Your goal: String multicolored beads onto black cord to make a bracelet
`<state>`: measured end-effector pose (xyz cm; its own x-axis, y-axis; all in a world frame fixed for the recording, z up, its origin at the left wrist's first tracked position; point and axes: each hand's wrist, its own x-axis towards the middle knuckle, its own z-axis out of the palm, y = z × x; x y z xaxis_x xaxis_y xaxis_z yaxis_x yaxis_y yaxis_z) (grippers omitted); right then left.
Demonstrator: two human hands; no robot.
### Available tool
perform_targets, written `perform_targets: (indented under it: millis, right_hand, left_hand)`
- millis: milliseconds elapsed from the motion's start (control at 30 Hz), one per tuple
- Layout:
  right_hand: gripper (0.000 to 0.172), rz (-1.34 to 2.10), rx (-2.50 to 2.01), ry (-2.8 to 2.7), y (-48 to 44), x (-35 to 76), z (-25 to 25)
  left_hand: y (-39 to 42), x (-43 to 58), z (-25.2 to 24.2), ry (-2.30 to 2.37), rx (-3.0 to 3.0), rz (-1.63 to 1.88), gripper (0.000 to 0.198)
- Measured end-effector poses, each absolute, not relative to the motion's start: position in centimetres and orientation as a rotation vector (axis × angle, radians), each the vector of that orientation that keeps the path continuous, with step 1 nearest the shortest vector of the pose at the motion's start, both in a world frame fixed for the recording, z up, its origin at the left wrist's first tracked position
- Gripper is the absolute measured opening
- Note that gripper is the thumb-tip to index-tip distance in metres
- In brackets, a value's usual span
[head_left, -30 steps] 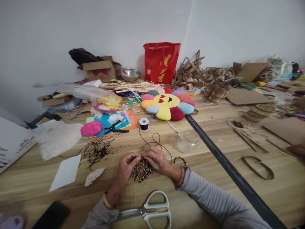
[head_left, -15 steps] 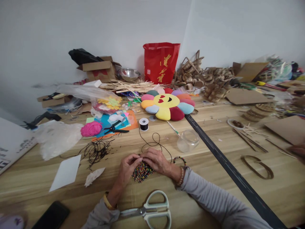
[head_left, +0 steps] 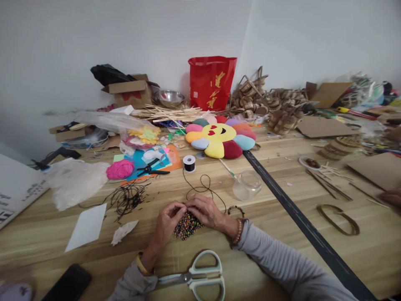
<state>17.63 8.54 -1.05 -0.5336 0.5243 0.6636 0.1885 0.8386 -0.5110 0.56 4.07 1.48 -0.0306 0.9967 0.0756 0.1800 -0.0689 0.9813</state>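
Observation:
My left hand (head_left: pixel 168 218) and my right hand (head_left: pixel 204 210) meet at the fingertips over a heap of small multicoloured beads (head_left: pixel 187 227). Thumb and forefinger are pinched on both hands. Whatever sits between the fingertips is too small and too covered to make out. Thin black cord (head_left: pixel 210 190) runs in loops from a spool (head_left: pixel 189 163) and passes close behind my right hand. By my right wrist lies a beaded bracelet (head_left: pixel 237 208). Light-handled scissors (head_left: pixel 203 276) rest on the table nearer to me, below the beads.
A clear jar (head_left: pixel 247 185) stands right of the cord. Left are tangled black cord pieces (head_left: pixel 130 200), white paper (head_left: pixel 87 228), pliers (head_left: pixel 150 169) and a phone (head_left: pixel 68 283). Behind sit a flower cushion (head_left: pixel 219 136) and red bag (head_left: pixel 212 83). Another person's hand (head_left: pixel 391 196) shows far right.
My fingertips have shifted very slightly, still pinched together over the beads. The cord, scissors and bracelet have stayed where they were.

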Motion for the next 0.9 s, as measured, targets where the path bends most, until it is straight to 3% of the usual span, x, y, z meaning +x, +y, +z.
perform_targets:
  millis: [400, 900]
  right_hand:
    - [0.011, 0.439, -0.580, -2.115, 8.6, 17.7, -0.6]
    - [0.008, 0.196, -1.012, -2.269, 10.5, 19.3, -1.2]
  left_hand:
    - [4.2, 0.2, 1.3, 1.356, 1.350, 1.228, 0.014]
    - [4.6, -0.6, 0.6, 1.462, 1.231, 1.311, 0.020]
